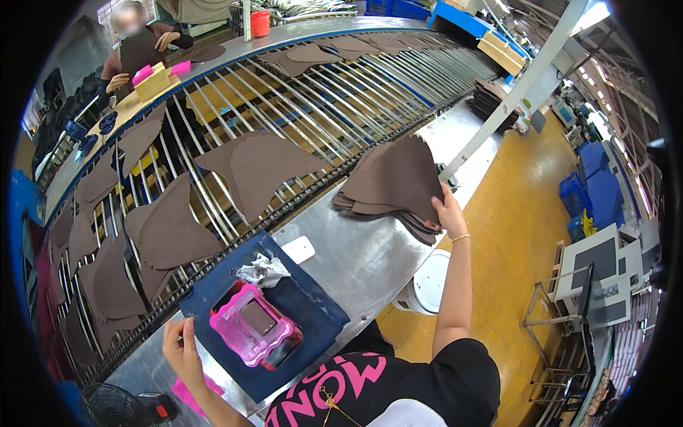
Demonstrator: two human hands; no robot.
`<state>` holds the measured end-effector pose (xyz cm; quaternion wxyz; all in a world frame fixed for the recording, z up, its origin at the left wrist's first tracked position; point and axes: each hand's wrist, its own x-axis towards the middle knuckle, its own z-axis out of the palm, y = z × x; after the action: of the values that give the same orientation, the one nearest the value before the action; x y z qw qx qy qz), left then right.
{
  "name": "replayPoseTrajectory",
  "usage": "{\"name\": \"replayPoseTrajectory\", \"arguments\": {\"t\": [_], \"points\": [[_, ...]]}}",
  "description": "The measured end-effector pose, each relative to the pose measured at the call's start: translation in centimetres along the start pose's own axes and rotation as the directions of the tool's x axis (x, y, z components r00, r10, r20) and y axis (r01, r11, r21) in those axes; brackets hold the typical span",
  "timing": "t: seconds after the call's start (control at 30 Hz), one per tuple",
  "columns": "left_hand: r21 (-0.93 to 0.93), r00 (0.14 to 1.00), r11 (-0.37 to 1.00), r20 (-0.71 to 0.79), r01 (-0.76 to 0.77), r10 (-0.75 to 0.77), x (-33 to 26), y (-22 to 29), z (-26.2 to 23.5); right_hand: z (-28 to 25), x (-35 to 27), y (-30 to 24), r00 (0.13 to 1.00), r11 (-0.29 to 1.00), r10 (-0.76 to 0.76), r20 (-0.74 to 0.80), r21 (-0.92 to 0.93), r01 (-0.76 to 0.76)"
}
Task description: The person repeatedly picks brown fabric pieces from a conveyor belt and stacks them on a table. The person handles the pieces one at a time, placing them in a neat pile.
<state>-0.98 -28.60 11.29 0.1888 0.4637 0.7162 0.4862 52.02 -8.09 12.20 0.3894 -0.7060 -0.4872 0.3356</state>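
At the right edge of the metal side table, a stack of dark brown shaped sheet pieces (398, 178) lies fanned out. My right hand (449, 213) pinches the stack's right corner between thumb and fingers. On the near left, my left hand (182, 349) hovers beside a blue cloth (313, 307), its fingers curled together; anything inside them is hidden. A pink plastic tub (245, 349) with a dark rectangular block (257, 317) in it sits on that cloth. Crumpled white tissue (262, 271) lies just beyond the tub.
Brown pieces (178, 228) lie across a conveyor of metal rods (306, 107) along the table. A white phone-like slab (298, 249) rests by the cloth. A white bucket (430, 281) stands below right, a black fan (107, 406) near left. Across the conveyor, another person (135, 50) handles a brown piece.
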Motion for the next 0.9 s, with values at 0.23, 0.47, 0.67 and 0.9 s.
{"name": "replayPoseTrajectory", "arguments": {"t": [0.23, 0.47, 0.67, 0.9], "points": [[-0.085, 0.999, 0.996, -0.038, 0.006, -0.009, 1.2, 4.8, 0.4, 5.2, -5.1, -14.0, 0.896, 0.909, -0.410, 0.172, 0.154, 0.387], [-0.517, 0.994, 0.849, -0.060, -0.108, 0.090, 1.8, 5.7, 0.3, 14.4, -11.1, -18.1, 0.508, 0.664, -0.718, 0.476, 0.688, 0.294], [-0.284, 0.963, 0.954, -0.268, -0.096, 0.017, -1.3, 5.4, -7.6, 20.2, -13.5, -16.2, 0.288, 0.617, -0.771, 0.568, 0.555, 0.557], [-0.104, 0.861, 0.988, -0.507, -0.111, 0.043, -5.5, 4.3, -12.6, 23.7, -16.7, -15.4, 0.087, 0.415, -0.795, 0.601, 0.433, 0.800]]}}
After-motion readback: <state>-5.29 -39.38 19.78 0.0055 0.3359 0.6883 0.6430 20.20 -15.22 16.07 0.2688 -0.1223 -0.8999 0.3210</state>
